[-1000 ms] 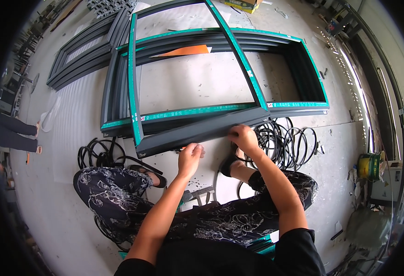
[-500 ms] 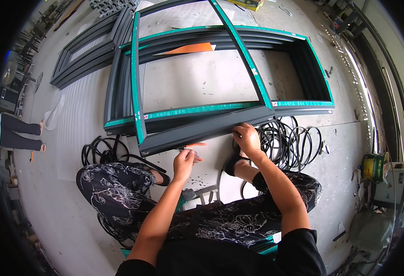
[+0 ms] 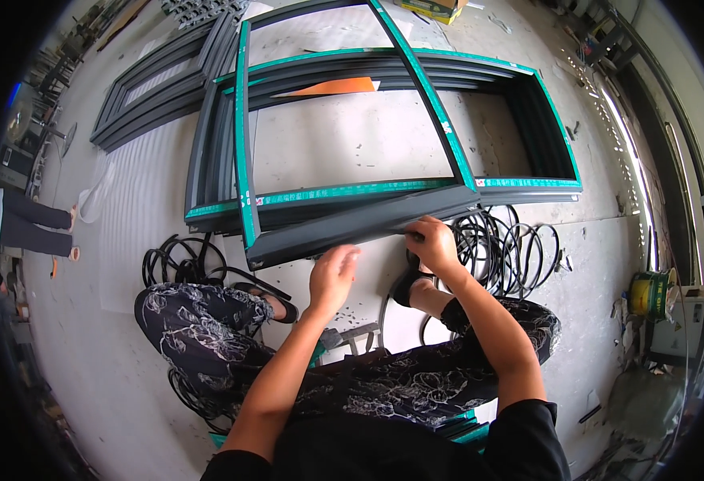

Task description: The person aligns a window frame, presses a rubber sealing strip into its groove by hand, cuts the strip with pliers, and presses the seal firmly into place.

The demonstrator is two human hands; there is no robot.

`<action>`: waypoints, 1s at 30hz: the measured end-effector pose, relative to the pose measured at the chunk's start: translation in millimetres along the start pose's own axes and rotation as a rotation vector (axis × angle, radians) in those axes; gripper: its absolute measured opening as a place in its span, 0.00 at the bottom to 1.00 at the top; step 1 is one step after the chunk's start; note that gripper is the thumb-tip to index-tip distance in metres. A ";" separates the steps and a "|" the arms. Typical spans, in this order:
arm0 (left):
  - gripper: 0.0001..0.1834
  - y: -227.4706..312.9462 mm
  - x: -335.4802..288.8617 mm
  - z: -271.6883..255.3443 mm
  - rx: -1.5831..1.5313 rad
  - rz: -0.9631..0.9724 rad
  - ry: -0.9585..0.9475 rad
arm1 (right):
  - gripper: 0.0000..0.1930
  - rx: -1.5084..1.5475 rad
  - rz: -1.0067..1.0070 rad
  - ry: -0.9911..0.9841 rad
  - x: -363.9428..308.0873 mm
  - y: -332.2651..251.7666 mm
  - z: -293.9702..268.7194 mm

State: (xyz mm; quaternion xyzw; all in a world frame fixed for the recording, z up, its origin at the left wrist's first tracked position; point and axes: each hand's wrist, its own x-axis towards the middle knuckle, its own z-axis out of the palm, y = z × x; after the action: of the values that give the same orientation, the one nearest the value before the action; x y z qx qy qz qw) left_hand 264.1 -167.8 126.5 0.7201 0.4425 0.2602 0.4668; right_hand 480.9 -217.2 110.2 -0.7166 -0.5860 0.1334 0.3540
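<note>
A dark grey window frame (image 3: 360, 224) with green tape along its face lies tilted over other frames in front of me. My right hand (image 3: 434, 244) is closed at its near edge, right of the middle. A short dark end, seemingly of a black strip (image 3: 417, 236), shows between that thumb and fingers. My left hand (image 3: 333, 279) hovers just short of the same near edge, fingers pointing up. Motion smears its fingertips, and whatever may lie in the palm is hidden.
Coils of black strip (image 3: 520, 255) lie right of my foot, with more coils (image 3: 177, 260) at left. A power tool (image 3: 344, 337) rests between my legs. Stacked frames (image 3: 155, 88) stand far left, near another person's legs (image 3: 35, 223). A yellow-green spool (image 3: 651, 293) is at right.
My left hand has risen slightly and turned its fingers upward. The orange-handled tool seen at it before is no longer visible. My right hand stays at nearly the same spot.
</note>
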 end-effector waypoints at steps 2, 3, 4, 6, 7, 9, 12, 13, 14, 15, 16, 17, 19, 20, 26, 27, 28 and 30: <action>0.08 18.3 7.6 -3.5 0.199 0.235 0.055 | 0.06 0.086 0.023 -0.054 -0.2 -23.3 -11.7; 0.10 34.8 11.6 -7.0 0.295 0.409 0.082 | 0.06 0.149 -0.020 -0.097 -2.2 -34.4 -17.0; 0.12 47.4 14.3 -8.7 0.391 0.584 0.107 | 0.07 0.210 -0.063 -0.139 -3.9 -46.1 -23.0; 0.13 54.8 14.9 -10.5 0.356 0.597 0.092 | 0.07 0.255 -0.084 -0.191 -5.9 -72.7 -36.2; 0.11 54.5 14.3 -13.3 0.308 0.492 -0.066 | 0.08 0.231 -0.143 -0.164 -6.7 -77.5 -38.1; 0.08 51.8 12.3 -15.6 0.057 0.144 -0.291 | 0.08 0.209 -0.206 -0.131 -7.1 -82.9 -38.5; 0.08 47.4 10.2 -27.9 -0.041 -0.104 -0.425 | 0.09 0.155 -0.334 -0.089 -6.4 -89.4 -36.7; 0.09 44.5 11.3 -29.3 -0.175 -0.183 -0.462 | 0.09 0.124 -0.366 -0.094 -5.7 -92.9 -37.1; 0.09 43.9 11.3 -32.4 -0.172 -0.185 -0.457 | 0.09 0.093 -0.397 -0.100 -5.3 -96.2 -37.5; 0.10 44.3 11.6 -36.0 -0.302 -0.282 -0.502 | 0.09 0.100 -0.405 -0.111 -5.1 -99.3 -38.7; 0.10 44.9 12.3 -39.5 -0.434 -0.379 -0.544 | 0.09 0.105 -0.410 -0.113 -3.3 -101.6 -39.9; 0.10 46.7 14.8 -43.0 -0.437 -0.400 -0.563 | 0.09 0.099 -0.435 -0.109 -0.5 -103.3 -40.9; 0.10 50.1 17.3 -48.5 -0.499 -0.443 -0.570 | 0.09 0.082 -0.460 -0.108 2.1 -105.5 -41.9; 0.10 50.4 17.9 -50.3 -0.561 -0.481 -0.580 | 0.09 0.086 -0.459 -0.112 2.7 -105.5 -41.4; 0.08 32.2 16.9 -50.8 -0.637 -0.493 -0.582 | 0.12 0.086 -0.480 -0.149 0.2 -105.8 -34.1; 0.08 29.1 15.3 -53.4 -0.610 -0.485 -0.563 | 0.12 0.095 -0.479 -0.159 -1.7 -109.7 -27.3; 0.08 22.7 13.6 -54.9 -0.614 -0.498 -0.554 | 0.12 -0.021 -0.507 -0.060 -4.9 -116.1 -19.5; 0.07 3.8 4.8 -58.4 -0.496 -0.423 -0.472 | 0.13 -0.153 -0.623 0.051 -21.2 -134.2 -15.6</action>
State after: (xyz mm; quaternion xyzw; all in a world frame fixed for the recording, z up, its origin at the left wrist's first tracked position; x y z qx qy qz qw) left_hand 221.8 -138.4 154.8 0.5188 0.3853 0.0846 0.7585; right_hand 384.5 -234.1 205.7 -0.5303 -0.7764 -0.0439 0.3377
